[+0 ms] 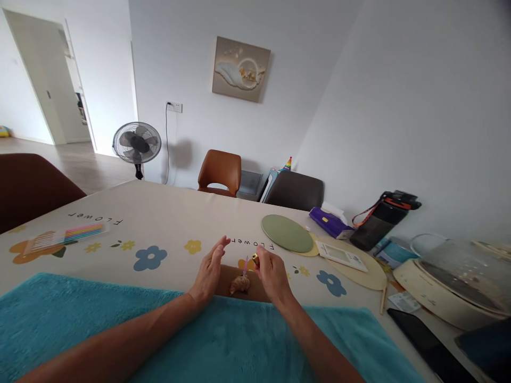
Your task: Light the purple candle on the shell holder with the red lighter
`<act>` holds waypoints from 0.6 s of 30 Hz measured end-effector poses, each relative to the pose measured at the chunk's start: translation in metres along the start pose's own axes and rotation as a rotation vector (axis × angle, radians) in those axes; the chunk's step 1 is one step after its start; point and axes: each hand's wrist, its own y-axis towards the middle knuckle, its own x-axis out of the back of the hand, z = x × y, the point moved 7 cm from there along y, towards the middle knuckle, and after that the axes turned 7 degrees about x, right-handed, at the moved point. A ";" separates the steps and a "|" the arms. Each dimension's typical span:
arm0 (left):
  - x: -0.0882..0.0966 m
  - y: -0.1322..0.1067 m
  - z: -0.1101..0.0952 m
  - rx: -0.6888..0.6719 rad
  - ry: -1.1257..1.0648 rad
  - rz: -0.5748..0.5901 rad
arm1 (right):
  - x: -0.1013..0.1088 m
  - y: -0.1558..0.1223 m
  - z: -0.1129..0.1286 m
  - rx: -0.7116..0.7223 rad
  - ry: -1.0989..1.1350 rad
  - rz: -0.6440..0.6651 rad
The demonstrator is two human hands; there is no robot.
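A small croissant (240, 284) with a thin purple candle (245, 264) stuck upright in it sits on a brown paper or board (225, 276) on the flowered tablecloth. My left hand (209, 271) stands on edge just left of the croissant, fingers stretched out and cupped toward it, holding nothing. Just right of the candle, my right hand (271, 271) is closed around a small gold-tipped object, likely a lighter (255, 258), with its tip near the candle's top.
A teal fluffy cloth (80, 319) covers the near table edge. A pack of coloured candles (66, 235) lies far left. Right: green round mat (287, 233), purple tissue box (329, 222), black bottle (379, 223), electric pot with glass lid (447, 282), dark phone (423, 340). Chairs and a fan (136, 142) stand beyond.
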 end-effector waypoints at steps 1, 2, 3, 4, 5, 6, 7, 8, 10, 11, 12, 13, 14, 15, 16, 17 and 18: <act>0.000 0.000 0.000 0.004 -0.006 -0.004 | 0.000 0.000 0.000 0.006 -0.005 -0.006; 0.000 0.000 0.000 0.007 -0.008 -0.006 | 0.000 0.000 0.000 0.014 -0.013 -0.010; 0.000 0.000 0.000 0.012 -0.008 -0.007 | 0.000 0.001 0.001 0.024 -0.026 -0.013; 0.000 0.000 0.000 0.017 -0.006 -0.008 | 0.000 0.001 0.003 0.036 -0.042 -0.016; 0.000 0.000 0.000 0.022 -0.003 -0.009 | 0.001 0.001 0.005 0.049 -0.063 -0.019; 0.000 0.000 -0.001 0.023 -0.001 -0.009 | 0.001 0.001 0.008 0.064 -0.093 -0.018; 0.000 0.000 -0.001 0.020 -0.001 -0.011 | 0.001 0.001 0.011 0.079 -0.134 -0.016; 0.000 0.000 -0.001 0.015 -0.004 -0.013 | 0.002 0.002 0.014 0.091 -0.184 -0.016; 0.000 0.000 -0.001 0.008 -0.008 -0.014 | 0.004 0.002 0.020 0.110 -0.293 -0.018; 0.000 0.000 0.000 0.007 -0.008 -0.014 | 0.004 0.003 0.022 0.116 -0.339 -0.020; 0.001 0.001 0.000 0.006 -0.008 -0.015 | 0.005 0.003 0.023 0.122 -0.371 -0.024; 0.001 0.001 0.001 0.004 -0.007 -0.015 | 0.006 0.003 0.024 0.129 -0.389 -0.026; 0.001 0.001 0.002 0.001 -0.008 -0.015 | 0.006 0.003 0.024 0.136 -0.397 -0.026; 0.001 0.001 0.002 -0.003 -0.009 -0.017 | 0.005 0.003 0.024 0.144 -0.399 -0.023; 0.001 0.001 0.002 -0.005 -0.011 -0.017 | 0.005 0.003 0.024 0.151 -0.400 -0.021; 0.001 0.001 0.003 -0.004 -0.011 -0.016 | 0.005 0.003 0.023 0.158 -0.400 -0.019; 0.001 0.001 0.003 -0.002 -0.012 -0.016 | 0.005 0.003 0.023 0.164 -0.400 -0.019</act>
